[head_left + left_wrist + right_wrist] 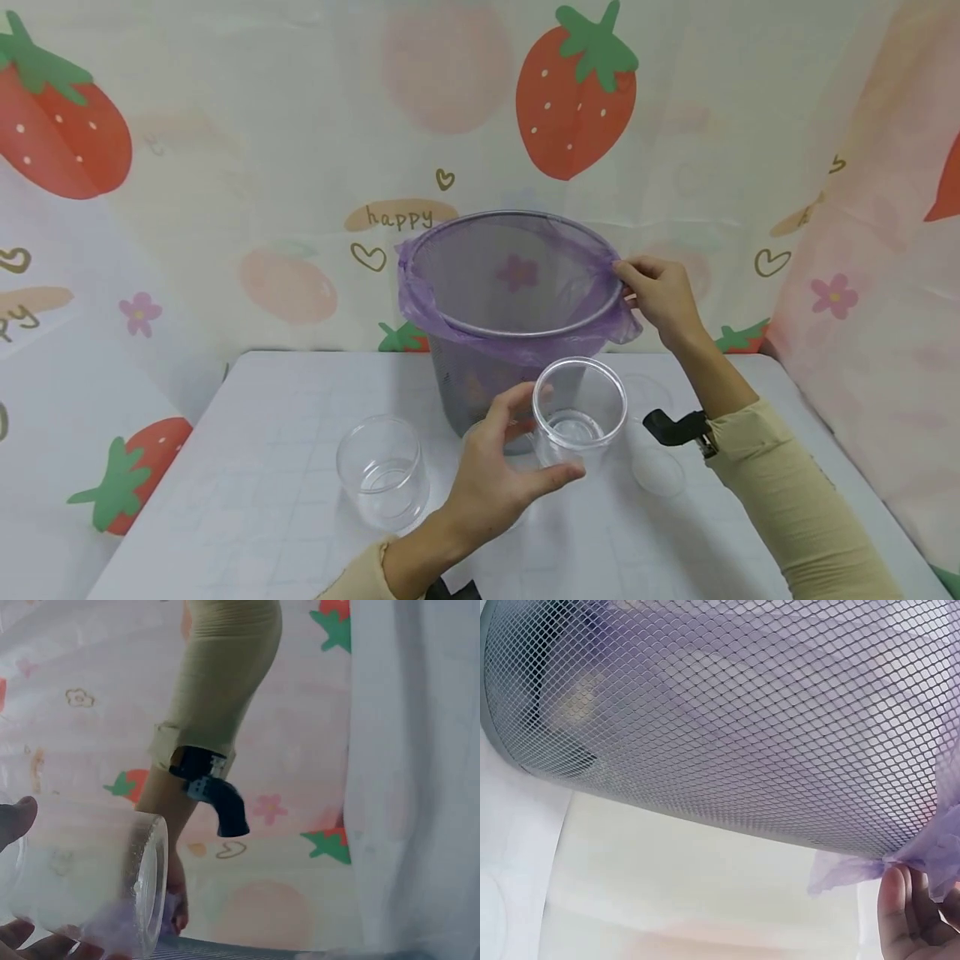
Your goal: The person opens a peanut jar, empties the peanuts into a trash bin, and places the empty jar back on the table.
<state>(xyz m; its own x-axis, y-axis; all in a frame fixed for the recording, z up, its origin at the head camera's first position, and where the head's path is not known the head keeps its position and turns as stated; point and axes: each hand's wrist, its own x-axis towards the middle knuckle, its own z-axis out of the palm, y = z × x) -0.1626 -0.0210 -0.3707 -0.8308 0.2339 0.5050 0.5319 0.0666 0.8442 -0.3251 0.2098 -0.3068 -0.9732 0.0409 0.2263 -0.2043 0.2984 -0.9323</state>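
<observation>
My left hand point(498, 475) holds a clear jar point(579, 404) in front of the bin, thumb on the near side and fingers on the far side. In the left wrist view the jar point(90, 877) lies sideways between thumb and fingers, and nothing shows inside it. At the right of the rim, my right hand point(660, 300) pinches the purple plastic bag point(517, 346) that lines the grey mesh bin point(457, 383) and folds over its edge. Close up, the right wrist view shows fingertips point(896, 900) on the gathered bag point(930, 851) beside the mesh point(742, 735).
A second clear jar point(382, 475) stands on the white table point(277, 500), left of my left hand. Clear round lids, one of them a faint disc point(658, 471), lie right of the held jar. A strawberry-print cloth point(300, 125) hangs behind the table.
</observation>
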